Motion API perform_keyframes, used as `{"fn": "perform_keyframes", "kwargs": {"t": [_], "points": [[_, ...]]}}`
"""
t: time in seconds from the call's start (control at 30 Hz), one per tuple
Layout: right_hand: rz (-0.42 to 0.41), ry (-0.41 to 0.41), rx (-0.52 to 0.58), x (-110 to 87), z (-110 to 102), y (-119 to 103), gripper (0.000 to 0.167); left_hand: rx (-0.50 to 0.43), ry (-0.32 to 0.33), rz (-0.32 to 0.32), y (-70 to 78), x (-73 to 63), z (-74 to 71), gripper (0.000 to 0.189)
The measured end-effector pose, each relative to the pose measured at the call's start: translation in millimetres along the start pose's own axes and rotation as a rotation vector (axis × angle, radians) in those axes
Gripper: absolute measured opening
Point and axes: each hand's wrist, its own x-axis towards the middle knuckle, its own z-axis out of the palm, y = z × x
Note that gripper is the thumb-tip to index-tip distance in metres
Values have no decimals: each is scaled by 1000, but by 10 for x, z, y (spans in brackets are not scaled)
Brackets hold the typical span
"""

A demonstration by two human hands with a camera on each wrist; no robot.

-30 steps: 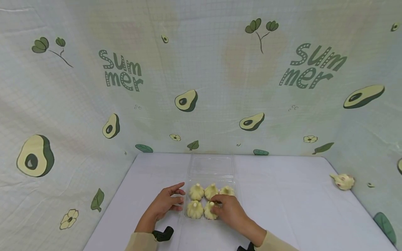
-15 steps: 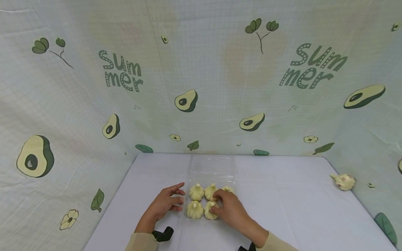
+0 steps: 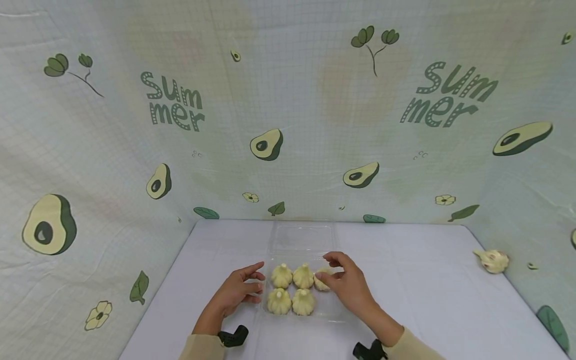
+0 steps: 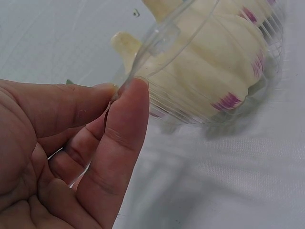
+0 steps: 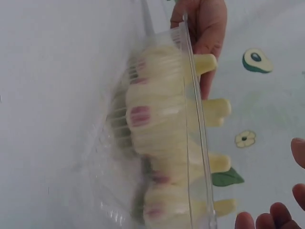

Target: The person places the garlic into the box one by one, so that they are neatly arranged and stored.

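A clear plastic container (image 3: 330, 311) holds several garlic bulbs, three along the back row and two in front. My left hand (image 3: 236, 290) pinches the container's left rim between thumb and index finger, as the left wrist view confirms. Above the back right bulb (image 3: 322, 281) is my right hand (image 3: 351, 285), its fingers spread and partly covering that bulb. In the right wrist view its fingertips (image 5: 279, 214) stand apart from the garlic stems. The front left bulb (image 3: 279, 301) and front middle bulb (image 3: 303, 302) sit upright; the front right spot shows bare plastic.
The container's lid (image 3: 302, 237) lies folded back toward the rear wall. One more garlic bulb (image 3: 492, 261) lies at the table's right edge. A printed cloth (image 3: 310, 110) encloses the white table (image 3: 405, 300) at the back and sides.
My right hand has left the front middle bulb and shifted right and back, above the back right bulb. The front middle bulb is now fully visible. My left hand has stayed in place.
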Motion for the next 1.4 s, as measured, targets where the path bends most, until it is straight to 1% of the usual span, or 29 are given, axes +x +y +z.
{"fn": "perform_keyframes", "kwargs": {"t": [0.17, 0.27, 0.37, 0.5, 0.67, 0.77, 0.87, 1.07, 1.2, 1.4], "points": [[22, 43, -14, 62, -180, 91, 46, 1, 0, 0, -8, 8, 3, 70], [35, 72, -47, 102, -323, 146, 49, 3, 3, 0, -16, 16, 3, 70], [42, 107, -81, 139, -505, 203, 53, 5, 6, -2, -22, 22, 4, 70], [32, 164, -120, 174, -783, 286, 59, 10, 8, -5, -24, 25, 7, 71], [23, 251, -151, 197, -1129, 413, 64, 12, 8, -7, -19, 22, 10, 70], [44, 301, -160, 213, -1322, 480, 65, 11, 7, -8, -13, 19, 12, 70], [83, 341, -191, 218, -1487, 533, 68, 12, 8, -10, -10, 18, 12, 70], [158, 407, -252, 222, -1755, 663, 70, 15, 8, -10, -4, 16, 13, 69], [163, 443, -275, 224, -1962, 787, 72, 16, 10, -9, -2, 15, 12, 70], [204, 482, -270, 187, -2250, 925, 76, 19, 13, -11, -3, 17, 6, 70]]}}
